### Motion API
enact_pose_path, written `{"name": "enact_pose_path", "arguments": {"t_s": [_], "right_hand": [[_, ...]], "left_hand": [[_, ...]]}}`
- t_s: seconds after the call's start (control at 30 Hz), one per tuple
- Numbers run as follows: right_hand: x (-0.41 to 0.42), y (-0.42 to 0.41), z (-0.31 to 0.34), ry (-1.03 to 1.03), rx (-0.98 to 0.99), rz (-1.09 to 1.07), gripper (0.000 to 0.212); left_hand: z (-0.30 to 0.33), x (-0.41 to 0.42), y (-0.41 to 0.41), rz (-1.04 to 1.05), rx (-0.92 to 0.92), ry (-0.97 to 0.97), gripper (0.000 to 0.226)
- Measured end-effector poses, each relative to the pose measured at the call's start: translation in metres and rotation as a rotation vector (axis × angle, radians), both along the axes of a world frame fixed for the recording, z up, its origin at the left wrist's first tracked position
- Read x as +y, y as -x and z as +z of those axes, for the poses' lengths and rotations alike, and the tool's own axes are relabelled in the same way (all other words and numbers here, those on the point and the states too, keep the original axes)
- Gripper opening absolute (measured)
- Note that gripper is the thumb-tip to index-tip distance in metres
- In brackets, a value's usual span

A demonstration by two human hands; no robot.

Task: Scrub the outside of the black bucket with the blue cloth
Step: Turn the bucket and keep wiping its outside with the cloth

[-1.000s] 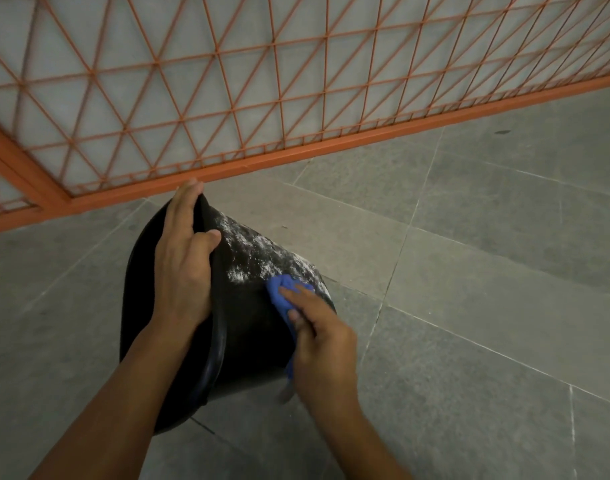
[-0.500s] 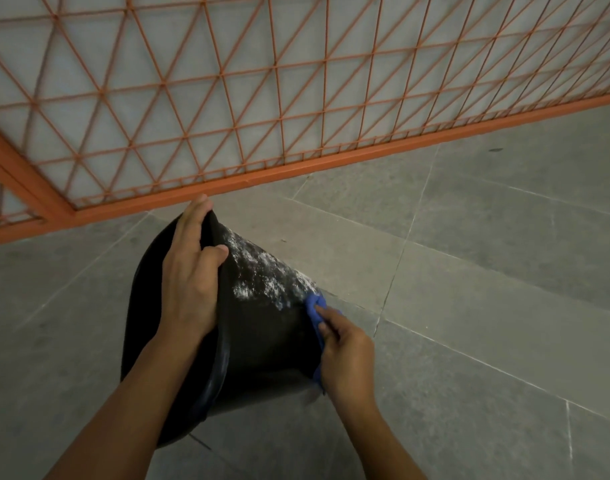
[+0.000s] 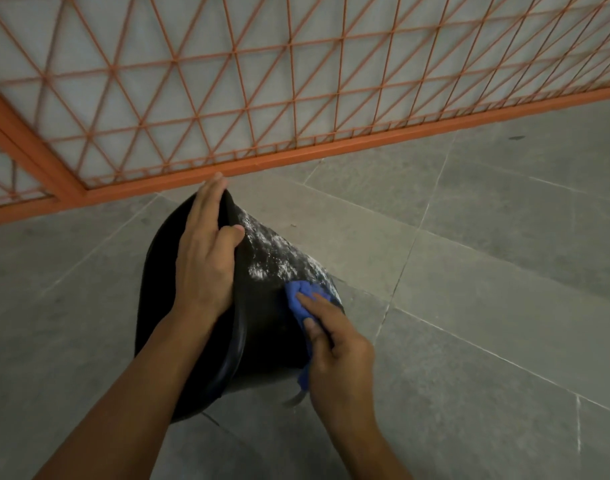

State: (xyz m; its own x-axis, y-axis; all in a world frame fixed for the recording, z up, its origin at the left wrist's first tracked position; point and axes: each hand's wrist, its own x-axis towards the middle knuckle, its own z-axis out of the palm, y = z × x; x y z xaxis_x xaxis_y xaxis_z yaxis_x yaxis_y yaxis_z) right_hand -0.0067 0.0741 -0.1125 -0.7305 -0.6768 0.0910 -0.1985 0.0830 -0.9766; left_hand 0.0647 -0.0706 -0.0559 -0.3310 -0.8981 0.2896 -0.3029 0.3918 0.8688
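Note:
The black bucket (image 3: 265, 327) lies tipped on its side on the floor, its mouth facing left and its bottom to the right. White powdery marks streak the upper part of its outer wall. My left hand (image 3: 206, 258) grips the top of the rim, fingers over the edge and thumb on the outside. My right hand (image 3: 334, 355) presses the bunched blue cloth (image 3: 301, 299) against the bucket's side near its base, just below the white marks. Part of the cloth hangs under my palm.
An orange metal grille (image 3: 296, 98) with a thick bottom rail runs across the back, close behind the bucket's rim. Grey floor tiles (image 3: 487, 306) stretch to the right and front.
My right hand has slid the cloth back up from the bucket's right edge onto its side wall. My left hand keeps the same hold on the rim.

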Motion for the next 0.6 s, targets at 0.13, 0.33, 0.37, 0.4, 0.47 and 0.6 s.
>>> {"name": "enact_pose_path", "arguments": {"t_s": [0.13,0.33,0.37,0.4,0.47,0.6], "right_hand": [[-0.001,0.014,0.004,-0.063,-0.123,-0.012,0.031],[-0.011,-0.008,0.027,0.132,0.041,0.087,0.039],[-0.015,0.002,0.026,0.095,0.017,0.094,0.035],[-0.017,0.009,0.023,0.050,-0.011,0.088,0.033],[-0.011,0.007,0.022,0.009,-0.040,0.060,0.034],[-0.005,-0.021,0.034,0.169,0.056,0.085,0.038]], "left_hand": [[0.003,0.006,0.003,0.018,-0.010,0.000,0.069],[0.006,0.004,-0.001,0.006,-0.029,0.002,0.068],[0.006,0.005,-0.001,0.003,-0.030,0.005,0.068],[0.006,0.007,0.000,-0.005,-0.025,0.010,0.068],[0.007,0.011,0.002,-0.026,-0.011,0.019,0.069],[0.004,0.008,-0.004,-0.032,-0.014,0.011,0.068]]}}
